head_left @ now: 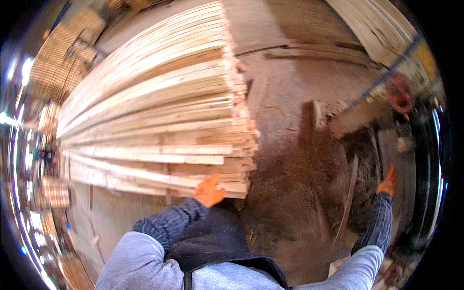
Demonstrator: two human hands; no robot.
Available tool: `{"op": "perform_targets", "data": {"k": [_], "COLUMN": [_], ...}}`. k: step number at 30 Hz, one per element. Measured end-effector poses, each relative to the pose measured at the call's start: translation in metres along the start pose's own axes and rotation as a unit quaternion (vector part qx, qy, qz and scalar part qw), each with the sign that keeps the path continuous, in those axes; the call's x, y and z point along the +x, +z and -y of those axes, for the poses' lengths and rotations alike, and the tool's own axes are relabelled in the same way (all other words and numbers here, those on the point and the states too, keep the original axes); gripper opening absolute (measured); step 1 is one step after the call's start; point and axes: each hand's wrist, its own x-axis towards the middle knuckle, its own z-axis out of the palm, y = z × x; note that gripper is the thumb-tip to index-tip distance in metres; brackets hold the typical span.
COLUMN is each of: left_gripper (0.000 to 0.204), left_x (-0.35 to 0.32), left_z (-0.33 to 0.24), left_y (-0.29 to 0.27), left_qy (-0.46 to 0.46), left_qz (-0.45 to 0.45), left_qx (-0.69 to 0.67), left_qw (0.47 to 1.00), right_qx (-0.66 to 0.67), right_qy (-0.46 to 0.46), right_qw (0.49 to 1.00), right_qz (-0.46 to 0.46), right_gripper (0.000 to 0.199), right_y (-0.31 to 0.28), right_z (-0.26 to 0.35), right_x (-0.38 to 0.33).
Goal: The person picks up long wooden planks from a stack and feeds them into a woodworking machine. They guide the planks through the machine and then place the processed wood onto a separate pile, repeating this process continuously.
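Gripping the near end of a board point(212, 186) in the stack point(159, 121) with your left hand point(209, 191), lift level; right hand point(387, 182) looks open, blurry.

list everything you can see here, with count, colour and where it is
stack of planks: one tall pile, pale wood, left and centre
sawdust heap: one, brown, on the floor right of the stack
loose boards: a few, grey-brown, flat on the floor at top centre
red wheel: one, on the machine at upper right
more timber stacks: several, pale, far upper left
left hand: orange glove, resting on the stack's lower end
right hand: orange glove, reaching out beside the machine, blurred
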Motion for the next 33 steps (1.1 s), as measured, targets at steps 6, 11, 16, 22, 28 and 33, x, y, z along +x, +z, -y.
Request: {"op": "perform_targets", "data": {"k": [6, 11, 16, 22, 28, 33], "left_gripper": [0.068, 0.067, 0.072, 0.073, 0.075, 0.082], "left_x": [-0.144, -0.182, -0.181, -0.146, -0.043, 0.05], "left_z": [0.184, 0.265, 0.217, 0.283, 0.298, 0.358], "left_y": [-0.085, -0.04, -0.083, -0.105, -0.183, -0.233], "left_qy": [-0.214, -0.284, -0.284, -0.216, -0.165, -0.133], "left_qz": [-0.228, -0.291, -0.252, -0.26, -0.238, -0.245], "left_qx": [0.018, -0.127, -0.21, -0.476, -0.571, -0.663], "left_qw": [0.95, 0.905, 0.901, 0.812, 0.769, 0.694], "right_qx": [-0.066, 0.233, 0.24, 0.245, 0.177, 0.12], "right_qy": [-0.032, -0.263, -0.395, -0.526, -0.6, -0.588], "right_qw": [0.991, 0.901, 0.848, 0.785, 0.767, 0.779], "right_qz": [0.114, 0.255, 0.26, 0.217, 0.145, 0.18], "right_gripper": [0.085, 0.082, 0.082, 0.086, 0.096, 0.105], "right_y": [0.024, 0.044, -0.002, -0.012, -0.008, -0.001], "right_z": [0.18, 0.395, 0.584, 0.778, 0.947, 1.035], "right_x": [-0.104, -0.267, -0.364, -0.406, -0.423, -0.43]}}
